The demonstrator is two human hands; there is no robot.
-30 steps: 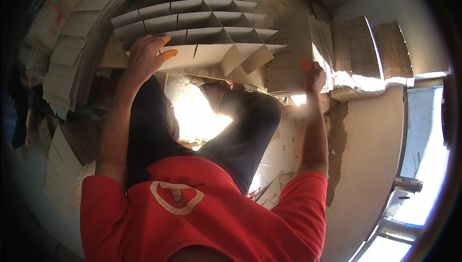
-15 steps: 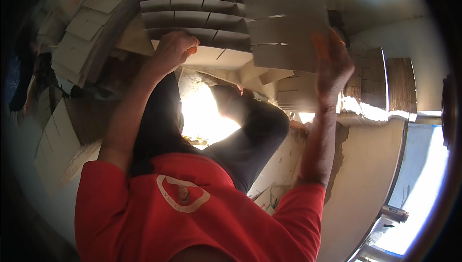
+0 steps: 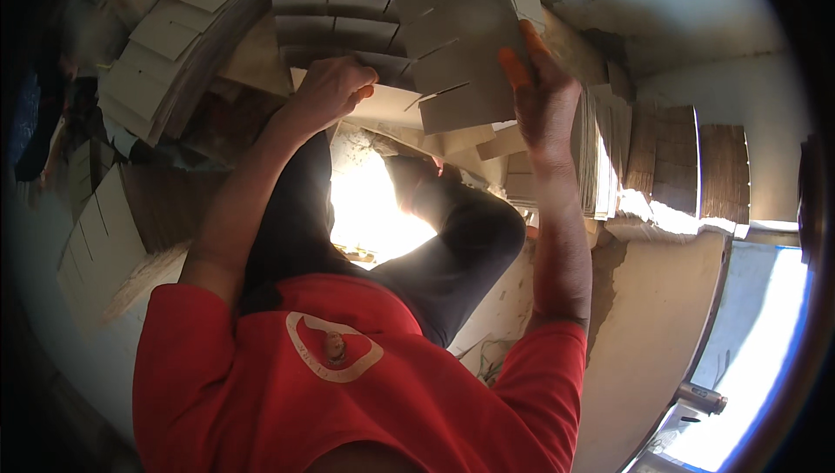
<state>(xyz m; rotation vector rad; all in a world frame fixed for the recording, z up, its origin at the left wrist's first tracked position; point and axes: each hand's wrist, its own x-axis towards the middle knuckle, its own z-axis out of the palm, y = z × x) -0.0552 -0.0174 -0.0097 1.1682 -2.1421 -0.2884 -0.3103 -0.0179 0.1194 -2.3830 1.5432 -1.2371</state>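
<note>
Beyond the dark trousers (image 3: 470, 229), the left hand (image 3: 330, 90) curls its fingers together at the cardboard grid (image 3: 339, 34); whether they grip it, I cannot tell. The right hand's (image 3: 546, 103) fingers pinch a slotted sheet (image 3: 474, 47), blocking the grid's right part. Farther out, cardboard stacks (image 3: 674, 160) flank both hands' fingers.

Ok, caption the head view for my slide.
Right hand holding a slotted card over a divider grid, left hand at the grid's near edge.
</note>
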